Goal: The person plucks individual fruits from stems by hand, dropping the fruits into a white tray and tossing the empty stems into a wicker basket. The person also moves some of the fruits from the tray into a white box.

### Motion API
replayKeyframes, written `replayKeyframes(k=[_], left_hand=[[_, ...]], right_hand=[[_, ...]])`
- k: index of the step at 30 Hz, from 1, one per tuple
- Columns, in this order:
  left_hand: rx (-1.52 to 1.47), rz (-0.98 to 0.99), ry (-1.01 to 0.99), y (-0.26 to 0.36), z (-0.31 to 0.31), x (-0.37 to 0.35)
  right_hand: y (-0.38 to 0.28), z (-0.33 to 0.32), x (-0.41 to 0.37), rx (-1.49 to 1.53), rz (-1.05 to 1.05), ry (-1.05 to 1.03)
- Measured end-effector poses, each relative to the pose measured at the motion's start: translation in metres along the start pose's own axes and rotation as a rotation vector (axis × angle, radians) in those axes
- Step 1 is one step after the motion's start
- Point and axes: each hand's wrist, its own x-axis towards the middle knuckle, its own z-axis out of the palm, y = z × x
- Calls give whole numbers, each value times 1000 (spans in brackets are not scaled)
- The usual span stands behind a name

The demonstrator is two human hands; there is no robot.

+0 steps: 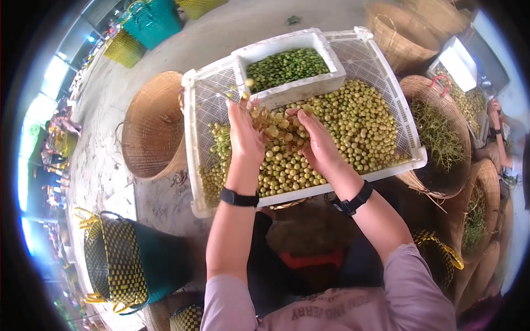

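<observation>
My left hand (245, 129) and my right hand (320, 138) are raised over a white plastic crate (205, 212), palms facing each other and fingers stretched out. Between them is a blurred cluster of small round yellow-brown fruits (271, 128), and a single fruit (249, 83) is in the air above my left fingertips. Parts of the right fingers are hidden behind the cluster. Beneath both hands lies a broad heap of yellow-green fruits (367, 124). A white foam box (301, 94) of smaller dark green fruits (287, 66) stands inside the crate at its far side.
Left of the crate stands a wicker basket (152, 132); a yellow-and-black woven basket (118, 259) is nearer me. On the right, another wicker basket (411, 88) holds green stems (439, 132). Farther right, a person's arm (499, 135) is beside a second fruit crate (469, 105).
</observation>
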Motion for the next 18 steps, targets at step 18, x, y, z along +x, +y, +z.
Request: replayKeyframes(k=[18], left_hand=[[242, 305, 111, -63, -8, 1]], right_hand=[[2, -65, -4, -1075, -256, 43]])
